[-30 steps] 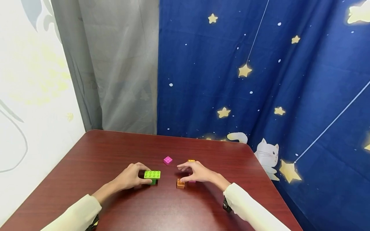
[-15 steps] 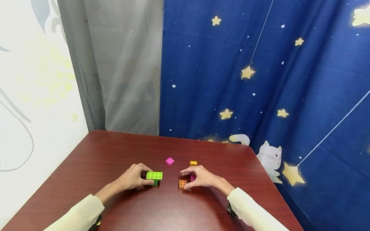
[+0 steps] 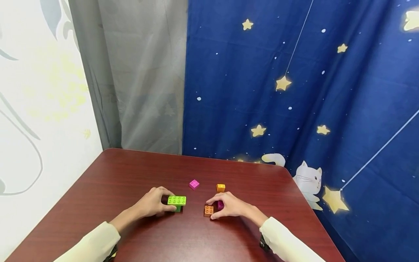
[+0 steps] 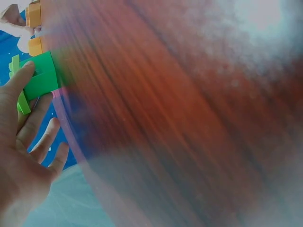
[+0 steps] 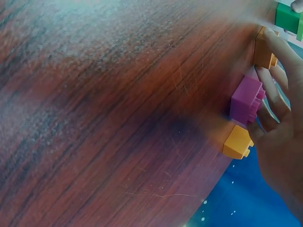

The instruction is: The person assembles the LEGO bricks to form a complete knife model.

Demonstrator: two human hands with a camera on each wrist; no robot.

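Observation:
In the head view my left hand (image 3: 151,203) grips a small stack of toy building bricks, thumb on the near side and fingers behind. On top is a light green studded brick (image 3: 176,200); below it sits a darker green brick (image 4: 42,78), clearer in the left wrist view. To the right, my right hand (image 3: 231,205) pinches an orange building brick (image 3: 208,210) between thumb and forefinger; the brick stands on the table, studs up. Partly hidden under that hand's palm is a magenta brick (image 3: 220,205), whose side shows as purple brick (image 5: 246,98) in the right wrist view.
A yellow-orange brick (image 3: 220,187) stands just beyond the right hand. Farther back, between the hands, lies a pink square brick (image 3: 194,184). The dark red table (image 3: 144,167) ends at a grey curtain (image 3: 150,109) and a blue starry curtain (image 3: 229,91).
My right hand has lowered from hovering over the bricks, and its thumb and forefinger now pinch the orange brick. The left hand keeps its grip. The head view has shifted slightly.

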